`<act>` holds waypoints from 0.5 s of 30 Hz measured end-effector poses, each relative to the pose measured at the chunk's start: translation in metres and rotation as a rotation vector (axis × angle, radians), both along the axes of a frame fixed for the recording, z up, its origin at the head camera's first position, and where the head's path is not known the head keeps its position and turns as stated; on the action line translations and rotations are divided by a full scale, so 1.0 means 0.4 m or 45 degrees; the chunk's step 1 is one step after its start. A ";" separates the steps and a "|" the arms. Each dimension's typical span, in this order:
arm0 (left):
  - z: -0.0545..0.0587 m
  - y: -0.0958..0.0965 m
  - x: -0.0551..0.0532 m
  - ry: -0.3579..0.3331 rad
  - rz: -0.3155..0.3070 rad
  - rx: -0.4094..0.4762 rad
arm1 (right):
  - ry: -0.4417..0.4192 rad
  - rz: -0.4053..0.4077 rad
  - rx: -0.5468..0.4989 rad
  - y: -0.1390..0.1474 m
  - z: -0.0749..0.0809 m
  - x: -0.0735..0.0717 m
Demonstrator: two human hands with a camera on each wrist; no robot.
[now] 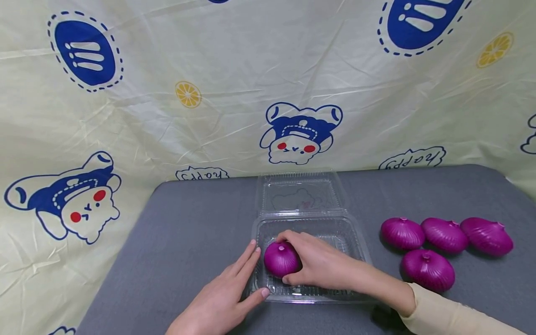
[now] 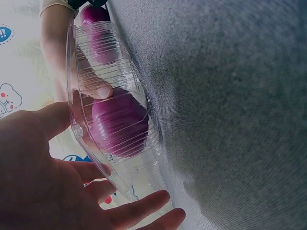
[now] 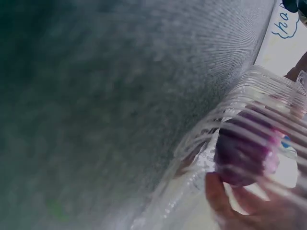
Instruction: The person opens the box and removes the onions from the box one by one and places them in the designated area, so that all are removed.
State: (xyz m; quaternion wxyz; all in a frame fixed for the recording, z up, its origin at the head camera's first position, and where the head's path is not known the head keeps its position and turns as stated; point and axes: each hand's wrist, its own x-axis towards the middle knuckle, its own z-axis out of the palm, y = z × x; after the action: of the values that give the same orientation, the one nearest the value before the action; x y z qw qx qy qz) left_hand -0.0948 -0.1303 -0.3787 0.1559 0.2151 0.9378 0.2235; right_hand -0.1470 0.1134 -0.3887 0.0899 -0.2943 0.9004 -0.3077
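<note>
A clear plastic clamshell box (image 1: 310, 298) lies on the grey table with its lid (image 1: 299, 193) folded back. Inside its left part sits a purple onion (image 1: 281, 259), also seen through the ribbed wall in the left wrist view (image 2: 120, 125). My right hand (image 1: 320, 263) reaches over the box and grips this onion, thumb at the near side and fingers on the far side. With fingers straight, my left hand (image 1: 224, 293) rests against the box's left rim. In the right wrist view the held onion (image 3: 244, 148) shows blurred behind the ribs.
To the right of the box lie several more purple onions: three in a row, with the leftmost (image 1: 403, 233) nearest the box, and one onion (image 1: 428, 270) in front of them. A printed cloth (image 1: 234, 130) hangs behind the grey table (image 1: 188, 232).
</note>
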 end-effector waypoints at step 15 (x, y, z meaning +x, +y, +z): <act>-0.003 0.002 -0.001 -0.002 0.019 -0.012 | 0.216 -0.007 0.009 0.044 0.020 0.025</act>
State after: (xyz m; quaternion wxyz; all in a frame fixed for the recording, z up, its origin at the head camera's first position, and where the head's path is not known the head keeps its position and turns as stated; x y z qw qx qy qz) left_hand -0.0951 -0.1297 -0.3799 0.1561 0.2073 0.9402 0.2205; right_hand -0.1369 0.1312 -0.3807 0.0133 -0.3167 0.9066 -0.2787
